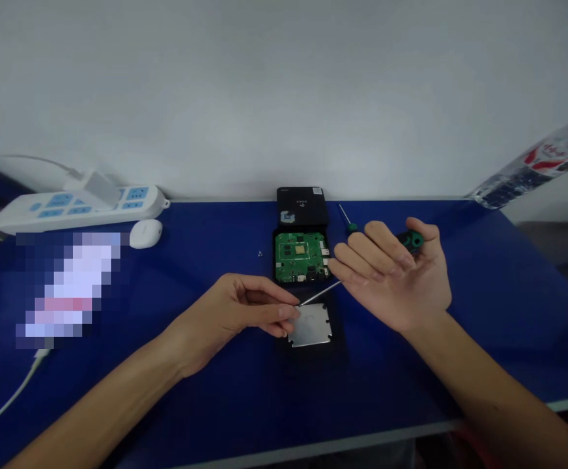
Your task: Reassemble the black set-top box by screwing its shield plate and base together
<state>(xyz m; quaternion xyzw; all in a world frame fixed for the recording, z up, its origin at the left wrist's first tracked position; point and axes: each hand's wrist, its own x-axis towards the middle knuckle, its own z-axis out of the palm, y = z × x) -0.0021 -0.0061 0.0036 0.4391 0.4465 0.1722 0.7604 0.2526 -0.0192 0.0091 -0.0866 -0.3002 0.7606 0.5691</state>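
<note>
My right hand (386, 280) is wrapped round a screwdriver (321, 292) with a green and black handle, palm turned up. Its thin shaft slants down left to the fingertips of my left hand (238, 306). Those fingers are pinched together at the screwdriver's tip, over the left corner of a silver metal plate (311, 329). Whatever they grip is hidden. Under the plate lies a dark flat piece (339, 355). Just beyond sits an open black case holding a green circuit board (296, 251). Behind that is another black box-like part (303, 205) with a white label.
A second screwdriver (351, 227) lies right of the black part, and tiny screws (260, 254) left of the board. Farther left are a white earbud case (146, 233), a power strip (76, 212) and a blurred-out phone (71, 286). A wrapped roll (542, 159) leans at right.
</note>
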